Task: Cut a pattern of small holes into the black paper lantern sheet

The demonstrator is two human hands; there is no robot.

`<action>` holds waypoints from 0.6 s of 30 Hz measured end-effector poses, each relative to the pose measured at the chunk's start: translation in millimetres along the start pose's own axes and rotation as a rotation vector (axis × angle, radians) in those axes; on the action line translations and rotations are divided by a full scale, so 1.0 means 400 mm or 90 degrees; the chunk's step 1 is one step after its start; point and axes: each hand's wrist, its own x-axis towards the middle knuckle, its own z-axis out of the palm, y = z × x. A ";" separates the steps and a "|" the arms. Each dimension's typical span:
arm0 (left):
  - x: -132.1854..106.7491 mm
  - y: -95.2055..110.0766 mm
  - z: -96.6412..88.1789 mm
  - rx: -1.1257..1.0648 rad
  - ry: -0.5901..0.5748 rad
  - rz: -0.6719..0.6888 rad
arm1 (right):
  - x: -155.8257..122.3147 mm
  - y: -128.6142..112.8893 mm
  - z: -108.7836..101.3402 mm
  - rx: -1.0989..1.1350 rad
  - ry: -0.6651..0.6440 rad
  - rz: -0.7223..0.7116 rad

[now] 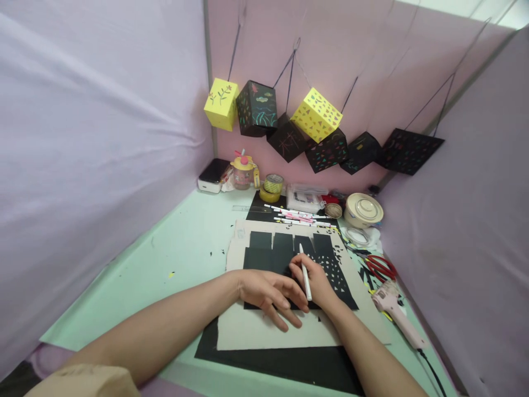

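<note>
My right hand (316, 282) is closed round a thin white pen-like tool (305, 274), its lower end down on a black paper cut-out (264, 251) that has flaps along its top and small holes cut in its right part. My left hand (266, 292) lies flat on the same black paper just left of the tool, fingers stretched out and pressing it down. The paper rests on a sheet of beige cardboard (264, 331), which lies on a larger black sheet (289, 364).
Several white and pink pens (298, 216) lie behind the cardboard. Red scissors (380, 267) and a pink glue gun (392, 309) lie to the right. Tape rolls (271, 187), a plastic box (306, 197) and a round tin (363, 209) stand at the back. Decorated paper cubes (316, 114) hang above.
</note>
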 end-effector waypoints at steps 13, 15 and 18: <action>-0.008 -0.003 -0.009 0.035 -0.070 -0.067 | -0.001 -0.003 0.002 -0.022 0.003 -0.006; -0.008 -0.006 -0.012 0.037 -0.042 -0.048 | 0.000 -0.001 0.003 -0.024 0.004 -0.011; -0.006 -0.005 -0.011 0.029 -0.008 -0.015 | 0.000 0.002 0.003 -0.025 0.006 -0.020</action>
